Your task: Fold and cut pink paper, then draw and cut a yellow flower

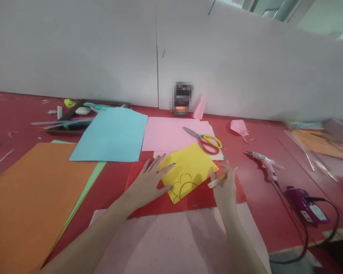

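Note:
A yellow sheet of paper (188, 163) lies tilted on a red sheet (157, 203), with part of a scalloped flower outline drawn in dark lines along its lower edge. Fingers spread, my left hand (148, 182) rests on the yellow sheet's left side. At the sheet's right corner, my right hand (226, 186) holds a pencil (217, 180) between its fingers; it looks like a slim yellowish stick with a pale end. Scissors (204, 140) with one yellow and one red handle lie partly open just behind the yellow sheet, on pink paper (168, 133).
Blue paper (111, 137) overlaps a dark tray (65, 132) of tools at back left. Orange paper (37, 190) covers the left side. To the right, a glue gun (264, 161) is corded to a purple power strip (307, 205). A white wall (103, 49) stands behind.

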{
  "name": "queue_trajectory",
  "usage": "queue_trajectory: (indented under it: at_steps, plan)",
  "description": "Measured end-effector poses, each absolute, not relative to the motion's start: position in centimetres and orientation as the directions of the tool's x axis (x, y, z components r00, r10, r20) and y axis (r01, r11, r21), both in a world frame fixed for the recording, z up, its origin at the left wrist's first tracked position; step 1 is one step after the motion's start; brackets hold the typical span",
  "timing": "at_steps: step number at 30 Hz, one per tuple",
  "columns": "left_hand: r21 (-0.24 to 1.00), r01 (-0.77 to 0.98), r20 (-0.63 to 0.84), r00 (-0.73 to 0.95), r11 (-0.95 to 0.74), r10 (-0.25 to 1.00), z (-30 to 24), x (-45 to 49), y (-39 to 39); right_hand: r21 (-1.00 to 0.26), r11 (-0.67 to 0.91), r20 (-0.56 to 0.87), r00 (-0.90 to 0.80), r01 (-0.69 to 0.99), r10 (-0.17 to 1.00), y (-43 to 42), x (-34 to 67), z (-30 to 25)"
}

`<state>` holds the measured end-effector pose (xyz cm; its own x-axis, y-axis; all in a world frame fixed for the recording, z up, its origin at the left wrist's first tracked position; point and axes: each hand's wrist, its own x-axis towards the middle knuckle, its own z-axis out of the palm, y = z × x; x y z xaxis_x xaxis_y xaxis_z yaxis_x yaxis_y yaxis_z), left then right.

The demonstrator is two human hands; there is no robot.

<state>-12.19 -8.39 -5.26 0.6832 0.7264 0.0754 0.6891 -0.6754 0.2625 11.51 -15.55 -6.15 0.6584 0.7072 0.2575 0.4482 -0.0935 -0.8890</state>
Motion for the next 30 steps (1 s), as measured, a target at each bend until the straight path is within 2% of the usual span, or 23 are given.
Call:
queue_trajectory:
  at_steps: [2,4,6,9,11,16,19,24,27,30]
  plan:
    - [0.268,0.692,0.067,0.680,-0.670,0.730,-5.2,-12.2,-8.4,-0.972,0.030,0.189,0.705,0.231,0.683,-15.0,11.5,-5.8]
    - [0.280,0.693,0.063,0.678,-0.665,0.733,-5.0,-12.1,-8.4,-0.991,0.131,0.118,0.739,0.040,0.663,-14.7,11.3,-5.5]
    - [0.297,0.685,0.072,0.678,-0.665,0.731,-4.8,-12.1,-8.5,-0.982,0.177,0.067,0.764,-0.062,0.641,-14.7,11.0,-5.3]
    - [0.316,0.673,0.086,0.682,-0.669,0.726,-4.7,-12.1,-8.5,-0.977,0.171,0.012,0.764,-0.129,0.645,-15.0,10.5,-5.2]
    - [0.320,0.680,0.079,0.675,-0.660,0.734,-4.9,-12.2,-8.5,-0.989,0.110,0.000,0.739,-0.101,0.674,-15.1,10.0,-5.4]
    - [0.344,0.676,0.085,0.669,-0.652,0.738,-4.8,-12.2,-8.6,-0.961,-0.131,0.079,0.701,0.242,0.709,-15.3,9.2,-6.4]
    - [0.427,0.685,0.110,0.609,-0.591,0.785,-4.0,-12.2,-8.6,-0.966,-0.070,0.121,0.675,0.249,0.728,-15.3,9.3,-6.1]
    - [0.609,0.670,0.249,0.345,-0.423,0.905,-2.4,-12.3,-8.5,-0.971,0.093,0.197,0.522,0.219,0.830,-14.5,10.4,-4.2]
    - [0.617,0.659,0.352,0.258,-0.430,0.900,-2.2,-12.4,-8.5,-0.963,0.117,0.202,0.360,0.244,0.911,-13.3,10.9,-3.8]
    - [0.586,0.667,0.398,0.259,-0.461,0.880,-2.3,-12.4,-8.5,-0.956,0.128,0.190,0.222,0.265,0.956,-11.8,10.9,-4.5]
